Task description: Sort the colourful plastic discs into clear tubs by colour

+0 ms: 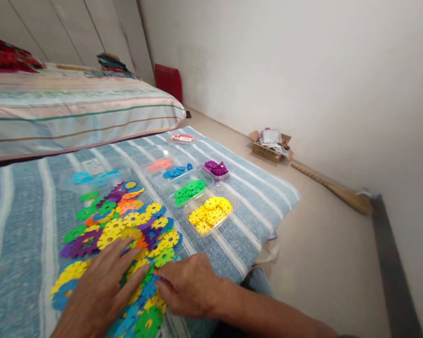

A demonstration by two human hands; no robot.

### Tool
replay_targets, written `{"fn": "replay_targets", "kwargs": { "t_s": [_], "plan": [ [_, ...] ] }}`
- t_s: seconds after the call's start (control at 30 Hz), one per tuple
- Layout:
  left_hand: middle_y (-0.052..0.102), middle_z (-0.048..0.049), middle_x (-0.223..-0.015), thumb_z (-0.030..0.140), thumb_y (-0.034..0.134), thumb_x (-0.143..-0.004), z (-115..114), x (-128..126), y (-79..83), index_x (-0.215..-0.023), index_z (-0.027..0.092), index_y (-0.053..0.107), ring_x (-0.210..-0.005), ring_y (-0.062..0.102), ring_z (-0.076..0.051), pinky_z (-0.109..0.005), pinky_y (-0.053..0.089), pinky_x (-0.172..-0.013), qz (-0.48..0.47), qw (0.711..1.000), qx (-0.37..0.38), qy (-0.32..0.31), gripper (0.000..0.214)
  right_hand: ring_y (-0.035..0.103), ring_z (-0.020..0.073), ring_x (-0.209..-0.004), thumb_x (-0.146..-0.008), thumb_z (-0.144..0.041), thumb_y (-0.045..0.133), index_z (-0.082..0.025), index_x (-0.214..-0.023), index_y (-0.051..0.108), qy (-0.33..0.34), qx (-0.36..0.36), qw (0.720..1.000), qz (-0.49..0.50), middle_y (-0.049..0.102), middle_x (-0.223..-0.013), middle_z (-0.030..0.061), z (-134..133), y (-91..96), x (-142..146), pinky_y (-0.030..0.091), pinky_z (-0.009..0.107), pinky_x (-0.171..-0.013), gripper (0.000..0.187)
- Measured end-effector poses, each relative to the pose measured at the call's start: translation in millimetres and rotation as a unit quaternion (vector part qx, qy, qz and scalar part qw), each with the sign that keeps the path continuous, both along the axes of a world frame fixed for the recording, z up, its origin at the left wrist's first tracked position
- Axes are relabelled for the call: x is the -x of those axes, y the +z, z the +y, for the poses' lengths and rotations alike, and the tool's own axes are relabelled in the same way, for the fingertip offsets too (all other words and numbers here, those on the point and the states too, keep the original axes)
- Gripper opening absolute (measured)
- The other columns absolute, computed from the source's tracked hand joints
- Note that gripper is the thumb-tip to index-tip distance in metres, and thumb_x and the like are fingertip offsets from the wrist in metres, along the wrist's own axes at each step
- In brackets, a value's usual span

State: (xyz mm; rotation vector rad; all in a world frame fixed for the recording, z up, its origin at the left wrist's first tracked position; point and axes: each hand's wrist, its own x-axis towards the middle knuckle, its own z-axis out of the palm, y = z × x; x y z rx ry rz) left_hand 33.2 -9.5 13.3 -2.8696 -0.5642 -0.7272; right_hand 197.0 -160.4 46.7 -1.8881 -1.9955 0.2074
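Note:
A pile of mixed plastic snowflake discs (pixel 127 220) in yellow, green, blue, purple and orange lies on the striped blue bedspread. My left hand (pixel 104 277) rests on the near part of the pile, its fingers spread over the discs. At the pile's right edge my right hand (pixel 188 284) is closed, with thumb and forefinger pinched together; what is between them is hidden. Sorted discs sit in clear plastic boxes to the right: yellow discs (pixel 211 213), green discs (pixel 189 191), blue discs (pixel 176 172) and purple discs (pixel 215 167).
Farther back are a clear box with orange discs (pixel 160 164) and a clear container with a red-and-white packet (pixel 182 137). Light blue discs (pixel 95 176) lie beyond the pile. On the floor are a cardboard box (pixel 268 151) and a broom (pixel 338 190). Another bed (pixel 74 112) stands behind.

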Motion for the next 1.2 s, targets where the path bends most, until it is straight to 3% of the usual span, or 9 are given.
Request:
{"fn": "replay_targets", "kwargs": {
  "t_s": [0.23, 0.5, 0.73, 0.9, 1.2],
  "plan": [
    [0.066, -0.0112, -0.110, 0.050, 0.035, -0.087, 3.2, -7.0, -3.9, -0.098, 0.022, 0.063, -0.108, 0.059, -0.032, -0.049, 0.050, -0.090, 0.008, 1.000, -0.016, -0.004, 0.041, 0.067, 0.0174, -0.065, -0.092, -0.039, 0.038, -0.021, -0.086, 0.059, -0.013, 0.025, 1.000, -0.003, 0.072, -0.080, 0.0012, -1.4, -2.6, -4.3, 0.038, 0.024, -0.046, 0.029],
    [0.067, -0.0108, -0.107, 0.049, 0.039, -0.087, 3.5, -1.1, -8.5, -0.094, 0.020, 0.065, -0.104, 0.061, -0.030, -0.044, 0.049, -0.091, -0.033, 0.999, -0.001, -0.009, 0.040, 0.067, 0.0165, -0.065, -0.092, -0.038, 0.038, -0.021, -0.082, 0.059, -0.022, 0.021, 0.999, 0.017, 0.072, -0.079, 0.0010, -0.8, -7.5, -2.6, 0.034, 0.024, -0.048, 0.029],
    [0.067, -0.0118, -0.106, 0.044, 0.042, -0.088, -2.8, 17.3, 8.2, -0.095, 0.018, 0.065, -0.104, 0.061, -0.027, -0.045, 0.050, -0.092, -0.044, 0.996, 0.052, 0.056, 0.035, 0.064, 0.0132, -0.062, -0.091, -0.029, 0.043, -0.020, -0.076, 0.058, -0.032, -0.021, 0.997, 0.060, 0.071, -0.074, 0.0006, -1.9, -15.5, 1.2, 0.028, 0.024, -0.052, 0.023],
    [0.067, -0.0130, -0.108, 0.043, 0.044, -0.088, 6.1, 34.6, 15.0, -0.093, 0.017, 0.066, -0.108, 0.059, -0.027, -0.044, 0.051, -0.091, -0.072, 0.986, 0.093, 0.120, 0.035, 0.061, 0.0118, -0.057, -0.089, -0.025, 0.043, -0.019, -0.072, 0.058, -0.046, -0.026, 0.993, 0.108, 0.066, -0.064, 0.0002, -1.0, -21.1, -4.2, 0.028, 0.023, -0.054, 0.024],
    [0.067, -0.0102, -0.106, 0.033, 0.048, -0.085, 13.8, 43.9, 3.1, -0.091, 0.018, 0.066, -0.104, 0.061, -0.023, -0.040, 0.050, -0.093, -0.081, 0.971, 0.159, 0.158, 0.024, 0.062, 0.0135, -0.054, -0.089, -0.029, 0.041, -0.020, -0.082, 0.063, -0.061, -0.006, 0.991, 0.117, 0.066, -0.062, 0.0006, 6.6, -28.3, -11.0, 0.031, 0.021, -0.052, 0.025]
  ]
}}
